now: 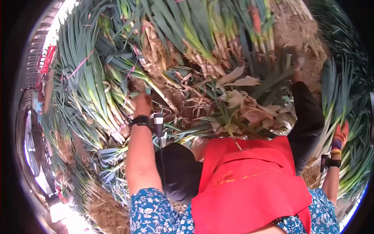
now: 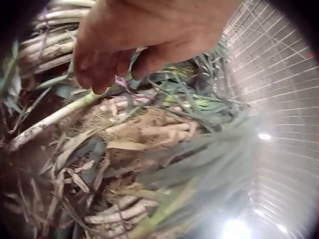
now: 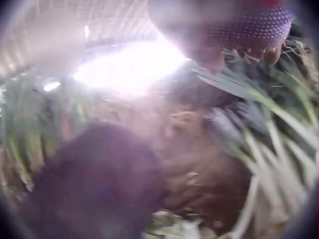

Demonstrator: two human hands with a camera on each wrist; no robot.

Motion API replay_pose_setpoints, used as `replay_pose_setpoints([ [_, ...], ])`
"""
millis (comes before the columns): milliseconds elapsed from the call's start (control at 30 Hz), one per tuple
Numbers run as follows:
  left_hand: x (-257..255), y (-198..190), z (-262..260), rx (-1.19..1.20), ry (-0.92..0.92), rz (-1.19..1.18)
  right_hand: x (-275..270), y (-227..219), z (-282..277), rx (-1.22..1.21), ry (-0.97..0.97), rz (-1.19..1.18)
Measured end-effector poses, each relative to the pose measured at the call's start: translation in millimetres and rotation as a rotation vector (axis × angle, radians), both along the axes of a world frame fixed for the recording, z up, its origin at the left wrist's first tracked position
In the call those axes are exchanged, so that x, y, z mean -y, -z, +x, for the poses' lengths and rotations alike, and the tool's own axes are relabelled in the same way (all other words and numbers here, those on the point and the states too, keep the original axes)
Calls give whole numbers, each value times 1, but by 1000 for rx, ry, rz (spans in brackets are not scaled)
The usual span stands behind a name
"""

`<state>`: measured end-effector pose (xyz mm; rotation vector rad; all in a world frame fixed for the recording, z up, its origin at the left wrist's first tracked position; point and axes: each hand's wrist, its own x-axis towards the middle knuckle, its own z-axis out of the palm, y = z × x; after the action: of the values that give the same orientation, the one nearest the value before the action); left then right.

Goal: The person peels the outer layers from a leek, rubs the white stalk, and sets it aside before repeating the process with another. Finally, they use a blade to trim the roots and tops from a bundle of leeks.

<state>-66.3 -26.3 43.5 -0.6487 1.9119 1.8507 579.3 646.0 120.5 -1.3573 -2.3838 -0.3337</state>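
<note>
My bare left hand [image 1: 141,104] reaches over the leek pile at the left, fingers bent downward with a gap to the thumb. In the left wrist view that hand [image 2: 149,35] is just above a single leek stalk [image 2: 55,119]; its fingertips overlap the green part, and whether they touch it I cannot tell. My right hand [image 1: 340,136], in a striped glove, is at the far right with fingers extended over leek leaves [image 1: 336,87]. The purple glove edge [image 3: 249,30] shows above loose leeks [image 3: 279,119] in the right wrist view.
Tied leek bundles [image 1: 83,74] lie at the left, and more [image 1: 218,43] lie ahead. Dry leaves and peelings [image 1: 253,111] are heaped before my red apron [image 1: 249,175]. My dark-trousered legs [image 1: 307,117] flank the heap. Wire mesh [image 2: 284,74] curves beside the pile.
</note>
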Motion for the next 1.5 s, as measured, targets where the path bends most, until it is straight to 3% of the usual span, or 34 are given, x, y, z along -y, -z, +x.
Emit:
replay_pose_setpoints([
  [33, 23, 44, -12, 31, 114, 13, 25, -14, -59, -5, -207, 16],
  [67, 0, 34, 8, -249, 694, -644, 71, -44, -127, -12, -408, -42],
  [100, -26, 20, 30, -614, 1027, -1445, 108, -57, -194, -23, -611, -116],
  [133, -11, 79, 23, -660, 1078, -1504, 141, -60, -241, 1, -774, -197],
  [200, -24, 138, 30, -429, 1122, -1568, 193, -50, -305, 45, -1034, -419],
  [267, -42, 133, 36, 48, 558, -976, 216, 1, -316, 39, -1117, -883],
  [333, -45, 155, 32, 68, -8, -769, 243, 9, -338, 298, -1005, -1191],
  [367, -46, 160, 27, 67, -14, -769, 250, 21, -340, 300, -1011, -1189],
  [433, -56, 160, 19, 170, -84, -664, 260, 52, -346, 568, -1044, -1188],
  [467, -70, 135, 17, 170, -88, -657, 264, 60, -355, 573, -1047, -1180],
  [533, -100, 62, 18, 588, 118, -79, 281, 69, -383, 207, -1258, -977],
  [567, -107, 66, 27, 339, 433, -143, 292, 72, -401, 195, -1270, -979],
  [633, -126, 55, 52, -153, 840, -174, 314, 76, -434, 185, -1156, -1011],
  [700, -165, 27, 78, -40, 680, 148, 335, 96, -449, 74, -1107, -1083],
  [733, -183, 16, 94, 306, 403, 423, 344, 104, -453, -21, -1086, -1154],
  [767, -188, 0, 109, 345, 431, 371, 340, 106, -461, 184, -906, -1552],
  [800, -187, -14, 121, 374, 449, 315, 341, 94, -450, 172, -950, -1543],
  [867, -185, -28, 149, 237, 327, 361, 341, 66, -405, 87, -974, -1176],
  [933, -183, -43, 170, 150, 235, 439, 327, 55, -352, 221, -1047, -806],
  [1000, -173, -65, 174, -9, -95, 692, 303, 43, -289, 228, -979, -814],
  [1033, -167, -75, 178, 37, -98, 817, 294, 38, -264, 230, -925, -840],
  [1133, -174, -91, 215, 158, -179, 793, 285, 6, -229, 234, -852, -887],
  [1200, -177, -134, 239, 97, -124, 792, 286, -20, -213, -208, -1123, -715],
  [1267, -175, -163, 257, -21, 7, 878, 285, -14, -199, -91, -1005, -767],
  [1400, -162, -211, 275, -147, 186, 774, 316, -54, -257, -619, -1381, -1300],
  [1467, -161, -237, 285, -190, 220, 785, 331, -110, -296, -668, -1479, -1819],
  [1500, -162, -244, 289, -207, 193, 733, 336, -100, -311, -708, -1434, -1679],
])
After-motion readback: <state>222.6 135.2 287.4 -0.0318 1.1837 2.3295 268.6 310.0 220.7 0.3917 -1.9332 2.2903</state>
